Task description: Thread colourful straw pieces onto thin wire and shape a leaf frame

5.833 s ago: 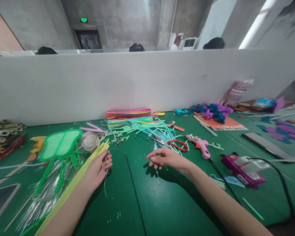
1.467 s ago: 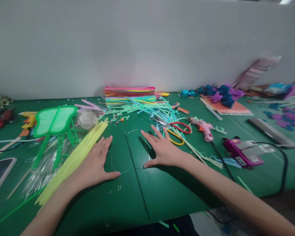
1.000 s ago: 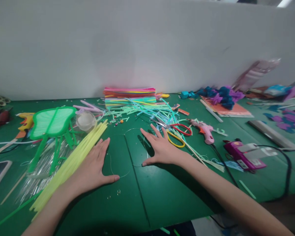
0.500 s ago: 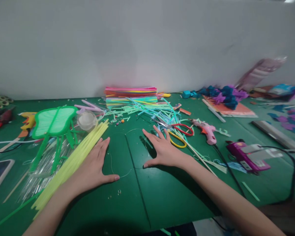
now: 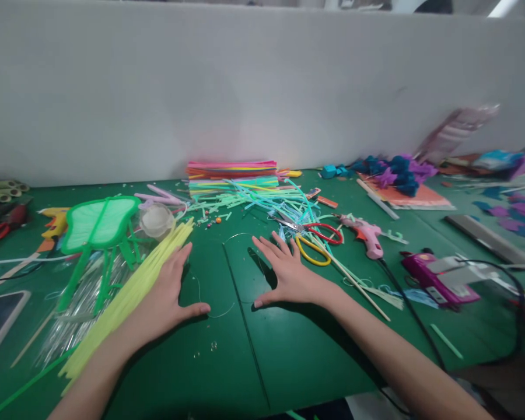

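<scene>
Fingers (image 5: 268, 249) newly outspread; thin strand (image 5: 222, 315) between them

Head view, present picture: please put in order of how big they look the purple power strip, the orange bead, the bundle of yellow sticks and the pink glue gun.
1. Bundle of yellow sticks, partly covered
2. Purple power strip
3. Pink glue gun
4. Orange bead
</scene>
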Demonstrator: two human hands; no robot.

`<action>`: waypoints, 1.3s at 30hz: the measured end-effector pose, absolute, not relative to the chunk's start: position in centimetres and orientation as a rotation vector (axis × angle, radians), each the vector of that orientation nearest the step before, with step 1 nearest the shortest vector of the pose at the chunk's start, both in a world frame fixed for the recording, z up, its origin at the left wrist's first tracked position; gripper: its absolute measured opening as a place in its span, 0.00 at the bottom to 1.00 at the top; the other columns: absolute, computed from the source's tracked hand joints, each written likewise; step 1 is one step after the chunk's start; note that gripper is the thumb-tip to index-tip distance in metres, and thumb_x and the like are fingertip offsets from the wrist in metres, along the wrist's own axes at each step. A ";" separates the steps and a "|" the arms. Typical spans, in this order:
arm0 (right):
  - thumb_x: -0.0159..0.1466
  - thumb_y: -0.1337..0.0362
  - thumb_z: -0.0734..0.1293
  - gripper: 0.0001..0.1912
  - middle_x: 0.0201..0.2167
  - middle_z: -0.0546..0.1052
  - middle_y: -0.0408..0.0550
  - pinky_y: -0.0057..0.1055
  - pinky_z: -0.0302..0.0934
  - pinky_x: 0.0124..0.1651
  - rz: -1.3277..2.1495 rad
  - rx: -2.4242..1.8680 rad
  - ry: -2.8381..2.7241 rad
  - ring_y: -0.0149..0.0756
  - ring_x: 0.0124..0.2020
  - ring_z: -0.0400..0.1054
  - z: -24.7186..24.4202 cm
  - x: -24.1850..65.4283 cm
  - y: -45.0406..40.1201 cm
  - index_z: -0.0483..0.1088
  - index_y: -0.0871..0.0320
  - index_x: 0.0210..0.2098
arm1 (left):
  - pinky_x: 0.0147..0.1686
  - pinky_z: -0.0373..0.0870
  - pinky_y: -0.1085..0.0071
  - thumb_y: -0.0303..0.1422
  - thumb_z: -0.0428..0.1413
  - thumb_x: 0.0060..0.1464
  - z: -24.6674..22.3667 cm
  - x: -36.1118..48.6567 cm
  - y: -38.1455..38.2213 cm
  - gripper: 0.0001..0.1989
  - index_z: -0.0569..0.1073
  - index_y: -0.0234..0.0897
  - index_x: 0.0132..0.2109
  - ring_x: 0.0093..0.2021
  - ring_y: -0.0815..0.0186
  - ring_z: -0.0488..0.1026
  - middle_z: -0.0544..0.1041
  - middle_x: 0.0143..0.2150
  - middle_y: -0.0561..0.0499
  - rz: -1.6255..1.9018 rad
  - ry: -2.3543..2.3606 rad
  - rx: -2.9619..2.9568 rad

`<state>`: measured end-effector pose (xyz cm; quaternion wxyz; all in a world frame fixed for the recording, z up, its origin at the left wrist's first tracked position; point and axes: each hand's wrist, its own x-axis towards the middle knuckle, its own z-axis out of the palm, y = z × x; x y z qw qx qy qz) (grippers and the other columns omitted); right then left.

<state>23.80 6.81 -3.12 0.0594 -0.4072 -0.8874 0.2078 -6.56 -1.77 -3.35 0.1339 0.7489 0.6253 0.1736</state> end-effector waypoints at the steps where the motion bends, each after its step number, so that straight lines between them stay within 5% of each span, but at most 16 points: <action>1: 0.46 0.28 0.69 0.70 0.74 0.42 0.55 0.68 0.19 0.67 0.631 -1.238 -2.683 0.62 0.73 0.23 -3.3 23.8 6.8 0.30 0.51 0.73 | 0.67 0.51 0.43 0.58 0.60 0.49 -3.4 -6.5 -1.8 0.57 0.36 0.45 0.73 0.73 0.42 0.46 0.46 0.75 0.37 0.484 1.810 2.177; 11: 0.47 0.32 0.71 0.68 0.73 0.47 0.55 0.65 0.23 0.68 0.739 -1.183 -2.566 0.60 0.74 0.28 -3.6 23.8 6.7 0.35 0.50 0.73 | 0.67 0.54 0.48 0.49 0.49 0.64 -4.7 -6.4 -1.3 0.39 0.39 0.42 0.73 0.71 0.51 0.55 0.57 0.71 0.38 0.625 1.842 2.082; 17: 0.67 0.46 0.63 0.37 0.63 0.67 0.56 0.44 0.54 0.64 0.628 -1.511 -2.401 0.48 0.65 0.57 -2.3 22.3 8.8 0.54 0.58 0.68 | 0.64 0.59 0.49 0.44 0.48 0.64 -5.5 -6.4 0.3 0.33 0.51 0.33 0.69 0.67 0.48 0.61 0.63 0.67 0.34 0.638 1.967 2.158; 23: 0.65 0.58 0.67 0.21 0.52 0.72 0.64 0.46 0.58 0.55 0.406 -1.683 -2.461 0.57 0.57 0.62 -0.9 19.0 11.5 0.71 0.63 0.53 | 0.55 0.66 0.46 0.35 0.51 0.62 -3.1 -5.1 5.0 0.24 0.66 0.23 0.61 0.58 0.42 0.70 0.74 0.53 0.29 0.244 2.189 2.147; 26: 0.66 0.65 0.65 0.13 0.51 0.72 0.65 0.44 0.60 0.53 0.339 -1.747 -2.474 0.54 0.56 0.63 -1.1 17.8 12.1 0.71 0.65 0.49 | 0.53 0.69 0.50 0.35 0.54 0.64 -1.6 -4.5 7.3 0.15 0.73 0.28 0.52 0.53 0.51 0.73 0.75 0.51 0.35 0.097 2.230 2.060; 32: 0.68 0.58 0.66 0.18 0.53 0.72 0.52 0.46 0.67 0.52 0.358 -1.804 -2.546 0.42 0.51 0.70 -0.9 18.0 12.9 0.68 0.60 0.53 | 0.47 0.75 0.56 0.38 0.57 0.63 0.9 -5.0 9.3 0.17 0.71 0.36 0.56 0.49 0.58 0.75 0.74 0.54 0.44 -0.137 2.091 1.899; 39: 0.68 0.58 0.66 0.18 0.54 0.72 0.52 0.46 0.68 0.52 0.432 -1.713 -2.712 0.42 0.51 0.70 0.3 17.4 13.2 0.68 0.59 0.54 | 0.47 0.75 0.55 0.38 0.57 0.63 1.9 -5.0 10.8 0.17 0.71 0.35 0.56 0.50 0.57 0.74 0.74 0.55 0.44 -0.285 1.934 1.778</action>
